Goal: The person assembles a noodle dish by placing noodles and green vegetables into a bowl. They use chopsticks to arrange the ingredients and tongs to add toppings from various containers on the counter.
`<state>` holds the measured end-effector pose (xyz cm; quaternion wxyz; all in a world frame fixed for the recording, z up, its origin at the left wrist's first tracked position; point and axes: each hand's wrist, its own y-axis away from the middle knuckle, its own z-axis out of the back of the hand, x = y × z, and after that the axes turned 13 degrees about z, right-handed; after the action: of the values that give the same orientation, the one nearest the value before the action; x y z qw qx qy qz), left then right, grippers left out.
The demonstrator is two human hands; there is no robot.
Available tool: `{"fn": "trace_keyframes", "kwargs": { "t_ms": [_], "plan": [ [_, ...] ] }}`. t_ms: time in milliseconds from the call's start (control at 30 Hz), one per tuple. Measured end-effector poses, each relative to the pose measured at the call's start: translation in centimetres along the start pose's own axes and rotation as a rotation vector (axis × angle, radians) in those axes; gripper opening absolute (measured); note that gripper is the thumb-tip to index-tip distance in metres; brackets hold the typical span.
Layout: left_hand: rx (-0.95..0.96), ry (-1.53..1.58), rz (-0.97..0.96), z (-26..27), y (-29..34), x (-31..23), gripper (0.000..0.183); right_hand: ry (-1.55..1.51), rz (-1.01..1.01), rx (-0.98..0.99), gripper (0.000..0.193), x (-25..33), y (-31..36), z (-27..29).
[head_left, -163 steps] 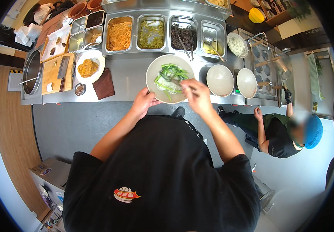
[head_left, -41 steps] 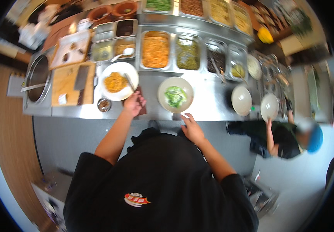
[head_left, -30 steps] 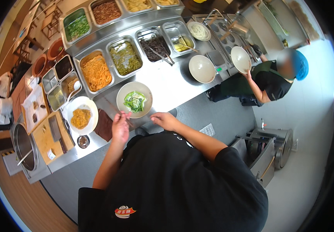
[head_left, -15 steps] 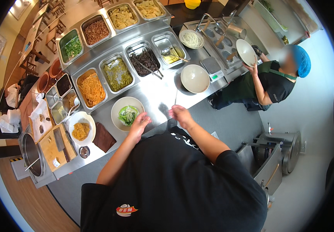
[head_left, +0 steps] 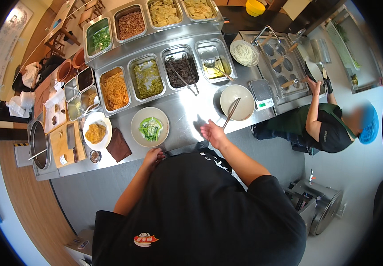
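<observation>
My right hand (head_left: pixel 213 134) is raised near the counter's front edge, holding a pair of brown chopsticks (head_left: pixel 231 111) by their near ends. The tips slant up and right over an empty white bowl (head_left: pixel 246 111). Some of my fingers stretch to the left; the grip itself is partly hidden. My left hand (head_left: pixel 153 158) hangs low by the counter edge, fingers curled, with nothing visible in them. Just beyond it stands a white bowl (head_left: pixel 136 134) with green leafy vegetables (head_left: pixel 150 128) inside.
Steel pans of toppings line the back, including orange shreds (head_left: pixel 115 91) and dark strips (head_left: pixel 180 71). A plate of noodles (head_left: pixel 244 53) and a scale (head_left: pixel 261 91) stand right. A co-worker (head_left: pixel 306 124) tilts a bowl by the cooker. A knife (head_left: pixel 71 137) lies on a cutting board left.
My left hand has drawn back from the vegetable bowl, its fingers curling. The chopsticks have swung rightward over the empty bowl. The co-worker's bowl has moved toward the cooker, and the view has shifted.
</observation>
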<state>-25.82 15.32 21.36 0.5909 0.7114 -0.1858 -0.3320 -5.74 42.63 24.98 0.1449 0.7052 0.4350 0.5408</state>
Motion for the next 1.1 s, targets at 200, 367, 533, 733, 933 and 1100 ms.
{"fn": "trace_keyframes", "kwargs": {
  "t_ms": [200, 367, 533, 733, 933, 1100],
  "plan": [
    [-0.084, 0.188, 0.003, -0.7, 0.5, 0.9, 0.022, 1.223, 1.121, -0.168, 0.072, 6.5, -5.6, -10.9],
    [-0.089, 0.339, -0.042, -1.0, 0.3, 1.8, 0.022, 1.673, 0.744, -0.007, 0.083, 9.7, -9.6, -15.4],
    [-0.094, 0.46, -0.087, -0.8, 0.4, 3.2, 0.023, 1.56, 0.793, 0.049, 0.056, 10.2, -13.6, -16.1],
    [-0.06, 0.534, -0.081, -0.3, -0.1, 5.1, 0.024, 1.709, 0.617, 0.083, 0.056, 16.2, -17.3, -17.2],
    [-0.098, 0.522, -0.114, 0.8, 0.1, 3.4, 0.027, 2.055, 0.644, 0.347, 0.043, 18.5, -14.4, -20.4],
    [-0.064, 0.421, -0.236, 1.7, 0.0, -0.1, 0.031, 2.191, 0.685, 0.316, 0.031, 18.3, -14.0, -20.4]
  ]
}}
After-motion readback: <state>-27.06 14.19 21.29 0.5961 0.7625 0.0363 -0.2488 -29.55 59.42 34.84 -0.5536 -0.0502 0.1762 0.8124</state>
